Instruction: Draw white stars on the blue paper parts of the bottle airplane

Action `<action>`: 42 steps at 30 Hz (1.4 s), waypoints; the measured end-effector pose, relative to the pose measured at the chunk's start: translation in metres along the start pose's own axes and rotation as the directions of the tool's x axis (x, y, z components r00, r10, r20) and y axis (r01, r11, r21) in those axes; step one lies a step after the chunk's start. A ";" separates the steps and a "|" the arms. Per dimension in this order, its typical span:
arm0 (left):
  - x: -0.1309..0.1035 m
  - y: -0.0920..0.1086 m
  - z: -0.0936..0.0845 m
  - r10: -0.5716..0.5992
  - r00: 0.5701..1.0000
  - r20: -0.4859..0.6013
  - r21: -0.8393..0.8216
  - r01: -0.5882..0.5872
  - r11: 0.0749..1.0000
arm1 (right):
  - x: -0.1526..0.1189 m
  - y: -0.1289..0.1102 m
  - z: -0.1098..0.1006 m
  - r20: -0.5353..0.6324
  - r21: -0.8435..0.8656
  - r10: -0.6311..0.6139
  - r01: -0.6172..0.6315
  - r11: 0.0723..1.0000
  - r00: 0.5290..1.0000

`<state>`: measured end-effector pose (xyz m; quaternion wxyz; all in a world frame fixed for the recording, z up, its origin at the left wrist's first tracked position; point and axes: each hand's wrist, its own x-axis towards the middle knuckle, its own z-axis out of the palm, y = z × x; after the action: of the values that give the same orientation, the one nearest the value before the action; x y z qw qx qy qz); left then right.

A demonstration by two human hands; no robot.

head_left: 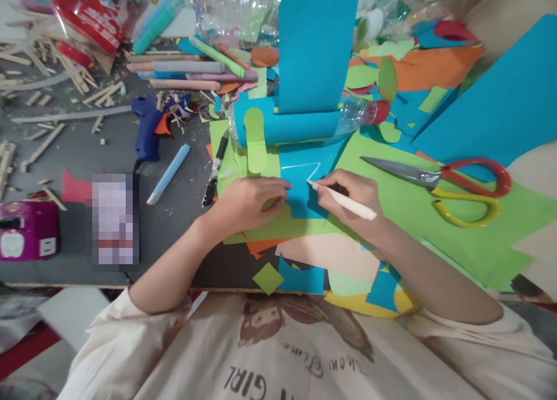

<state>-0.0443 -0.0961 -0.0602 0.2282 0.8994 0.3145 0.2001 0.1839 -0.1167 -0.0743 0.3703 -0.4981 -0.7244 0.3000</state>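
Observation:
My right hand (352, 200) grips a white marker (350, 204), its tip on a piece of blue paper (304, 194). A white angled line runs across that paper to the tip. With fingers stretched out, my left hand (252, 201) rests at the paper's left edge, the thumb bent below. Just beyond both hands lies a plastic bottle (354, 114) wrapped in blue paper, its red cap to the right. A tall blue paper panel (318, 46) stands up from it, and a light green rounded strip (256, 141) hangs off its left part.
Scissors (429, 176) lie on green paper at the right. To the left are a black pen (216, 170), a light blue marker (169, 173), a blue glue gun (148, 127), a phone (115, 219) and a purple box (30, 230). Wood sticks, markers and paper scraps lie behind.

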 end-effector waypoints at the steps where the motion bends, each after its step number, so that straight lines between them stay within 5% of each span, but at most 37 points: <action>1: -0.001 0.000 0.000 -0.026 0.999 0.018 0.005 0.026 1.000 | -0.001 0.000 0.001 0.005 -0.005 -0.001 0.001 1.000 1.000; 26: -0.002 0.000 -0.003 -0.069 0.997 0.016 -0.102 0.071 0.992 | -0.011 -0.018 0.013 0.174 -0.004 -0.119 0.122 0.993 0.978; 31: -0.001 0.001 -0.005 -0.130 0.988 0.087 -0.089 0.138 0.986 | -0.012 -0.018 0.017 0.178 -0.043 -0.159 0.169 0.985 0.971; 34: -0.001 0.001 -0.007 -0.147 0.983 0.108 -0.084 0.156 0.984 | -0.013 -0.021 0.015 0.136 0.016 -0.148 0.148 0.989 0.980; 38: -0.002 0.001 -0.007 -0.124 0.988 0.092 -0.099 0.133 0.986 | -0.009 -0.019 0.005 -0.024 0.178 0.040 -0.035 0.983 0.999; 42: -0.003 0.000 -0.006 -0.108 0.990 0.089 -0.105 0.117 0.988 | 0.004 0.000 0.001 -0.172 0.348 0.175 -0.107 0.931 0.969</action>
<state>-0.0495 -0.0957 -0.0558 0.3009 0.8738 0.3439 0.1665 0.1819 -0.1126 -0.0739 0.4980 -0.5062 -0.5838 0.3936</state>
